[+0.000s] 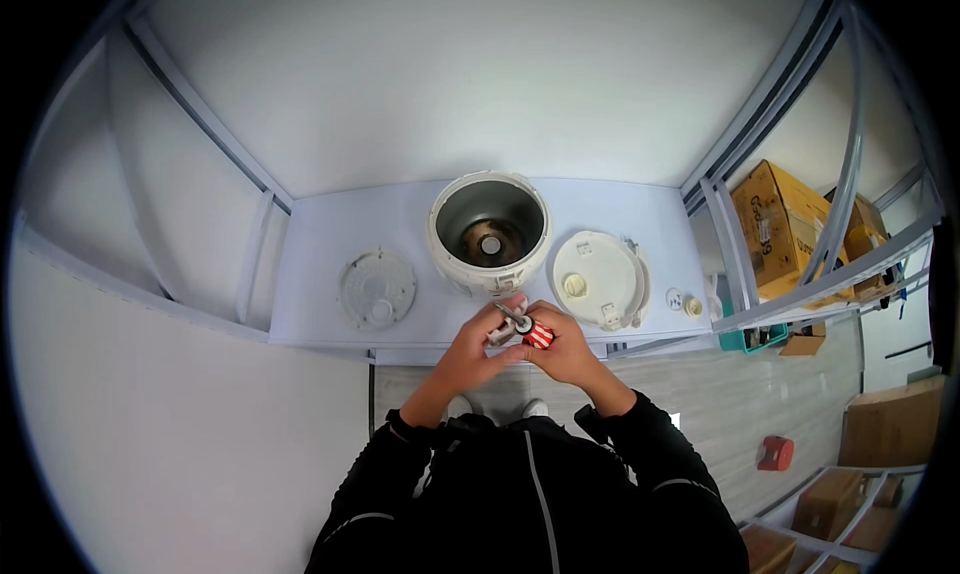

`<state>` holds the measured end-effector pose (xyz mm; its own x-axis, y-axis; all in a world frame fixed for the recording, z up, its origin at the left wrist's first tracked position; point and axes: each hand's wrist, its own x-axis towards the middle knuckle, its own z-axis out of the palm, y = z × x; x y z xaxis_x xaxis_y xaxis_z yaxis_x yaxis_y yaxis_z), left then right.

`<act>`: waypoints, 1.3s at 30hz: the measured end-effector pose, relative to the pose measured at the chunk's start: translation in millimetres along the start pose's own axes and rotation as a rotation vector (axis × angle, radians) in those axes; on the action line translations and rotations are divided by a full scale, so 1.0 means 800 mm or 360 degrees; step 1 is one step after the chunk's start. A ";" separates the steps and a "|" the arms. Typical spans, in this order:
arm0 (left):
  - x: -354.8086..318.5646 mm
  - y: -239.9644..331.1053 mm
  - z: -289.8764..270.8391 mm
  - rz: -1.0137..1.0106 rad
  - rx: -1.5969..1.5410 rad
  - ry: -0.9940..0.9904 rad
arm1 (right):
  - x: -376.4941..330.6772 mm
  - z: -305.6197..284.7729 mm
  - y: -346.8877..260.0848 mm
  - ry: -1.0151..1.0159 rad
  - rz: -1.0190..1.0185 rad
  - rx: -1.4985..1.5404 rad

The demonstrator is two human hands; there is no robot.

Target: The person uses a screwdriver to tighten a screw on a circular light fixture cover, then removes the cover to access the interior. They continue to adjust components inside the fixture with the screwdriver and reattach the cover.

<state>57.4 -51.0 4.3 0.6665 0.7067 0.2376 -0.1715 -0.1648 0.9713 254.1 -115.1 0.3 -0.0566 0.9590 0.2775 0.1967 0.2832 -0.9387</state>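
Observation:
Near the table's front edge, my left hand (474,348) is closed on a small white plastic part (500,334). My right hand (568,350) grips a screwdriver with a red-and-white striped handle (539,335); its metal shaft slants up and left across the white part. Both hands are close together, and where the tip meets the part is too small to make out. Just beyond them stands a white rice cooker body (446,262), open at the top, with a grey inside and brown stains round the middle of its base.
A translucent round cover (377,292) lies left of the cooker on the white table (315,274). To the right lie a white round lid (600,259) and small white and cream parts (693,306). Metal shelving, cardboard boxes (780,224) and a red stool (776,453) are farther right.

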 end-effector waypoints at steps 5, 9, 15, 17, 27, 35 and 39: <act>0.009 0.007 -0.009 0.0067 0.0403 -0.0105 | 0.001 0.003 -0.003 0.0112 0.0149 0.0021; 0.014 0.016 -0.014 -0.0021 0.0456 -0.0117 | 0.001 0.004 0.004 0.0435 0.0022 -0.0181; 0.018 0.007 -0.027 -0.0126 0.0533 -0.0050 | 0.005 -0.002 0.005 0.0454 0.0402 0.0141; 0.021 0.001 -0.028 0.0010 0.0704 0.0022 | 0.007 -0.002 0.012 0.0468 0.0390 0.0089; 0.044 0.005 -0.042 0.0597 0.1560 0.0390 | 0.022 0.002 0.071 0.0544 0.0415 0.0086; 0.063 -0.002 -0.043 0.0473 0.1664 0.0250 | 0.035 0.008 0.083 0.0608 0.0385 0.0109; 0.066 -0.010 -0.042 0.0470 0.1685 0.0250 | 0.034 0.007 0.088 0.0621 0.0407 0.0101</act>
<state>69.6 11.3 8.5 0.5894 0.6098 0.5299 0.4480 -0.7926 0.4137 261.3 -68.7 -59.3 0.3608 0.9292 0.0803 0.0952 0.0490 -0.9942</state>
